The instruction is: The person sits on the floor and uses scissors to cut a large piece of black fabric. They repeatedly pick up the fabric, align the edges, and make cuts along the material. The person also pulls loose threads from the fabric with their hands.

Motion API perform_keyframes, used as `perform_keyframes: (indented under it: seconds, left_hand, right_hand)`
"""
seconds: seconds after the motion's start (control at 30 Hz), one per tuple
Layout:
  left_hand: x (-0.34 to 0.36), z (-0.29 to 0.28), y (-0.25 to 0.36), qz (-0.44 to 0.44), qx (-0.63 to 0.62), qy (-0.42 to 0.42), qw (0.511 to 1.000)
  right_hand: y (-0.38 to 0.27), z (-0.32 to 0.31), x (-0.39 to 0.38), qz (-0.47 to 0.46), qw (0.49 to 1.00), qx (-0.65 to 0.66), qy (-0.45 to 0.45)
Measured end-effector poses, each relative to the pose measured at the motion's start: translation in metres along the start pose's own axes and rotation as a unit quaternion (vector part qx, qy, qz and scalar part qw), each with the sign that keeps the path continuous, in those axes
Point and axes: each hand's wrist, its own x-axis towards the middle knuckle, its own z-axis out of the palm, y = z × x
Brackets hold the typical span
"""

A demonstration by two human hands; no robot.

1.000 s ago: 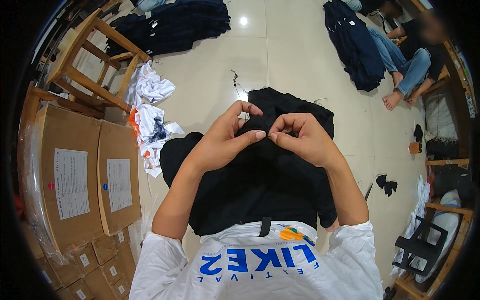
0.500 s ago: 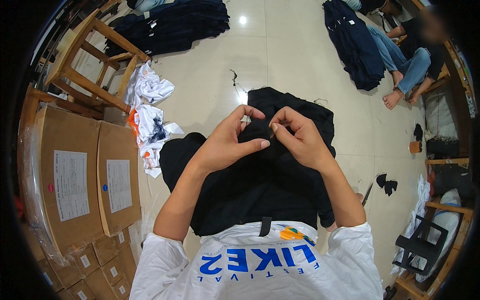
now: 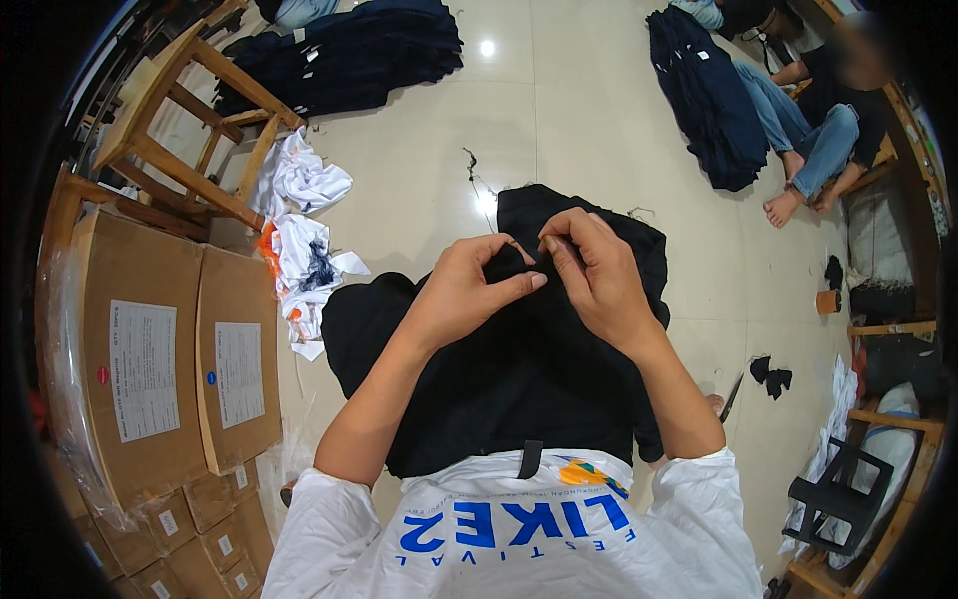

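Black cloth spreads across my lap and legs, with loose threads at its far edge. Over it, my left hand curves with the thumb and index finger bent toward each other, a small gap between their tips. Close by on the right, my right hand pinches thumb against index finger. Whatever sits in that pinch is too small to make out. The fingertips of both hands nearly meet above the cloth.
Cardboard boxes and a wooden stool stand at left, beside crumpled white cloths. Dark garment piles lie farther off. At right are scissors, black scraps, a black plastic frame and a seated person.
My left thumb and index fingertips have come closer together, and the left hand has shifted slightly toward the right one. My right hand stays in its pinch.
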Motion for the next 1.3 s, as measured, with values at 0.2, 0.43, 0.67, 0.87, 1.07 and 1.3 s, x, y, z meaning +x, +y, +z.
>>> perform_keyframes:
  seconds: [0.2,0.43,0.67,0.87,1.07,1.3]
  left_hand:
    - [0.001,0.003,0.002,-0.013,0.061,0.023,0.998]
    - [0.009,0.013,-0.015,0.033,0.107,0.057,0.992]
    - [0.009,0.010,-0.018,0.000,0.116,0.081,0.990]
    - [0.001,0.031,-0.028,0.131,0.291,0.189,0.929]
    - [0.001,0.039,-0.034,0.118,0.311,0.165,0.928]
    - [-0.001,0.033,-0.020,0.048,0.250,0.130,0.958]
  right_hand:
    - [0.000,0.005,-0.001,-0.089,0.994,-0.057,0.009]
    - [0.019,0.021,0.004,0.002,0.997,0.074,-0.010]
    - [0.027,0.022,0.001,0.113,0.957,0.254,-0.077]
    - [0.037,0.023,0.008,0.148,0.959,0.189,-0.150]
    - [0.034,0.011,0.018,0.211,0.941,0.159,-0.209]
    - [0.034,0.016,0.025,0.260,0.884,0.299,-0.246]
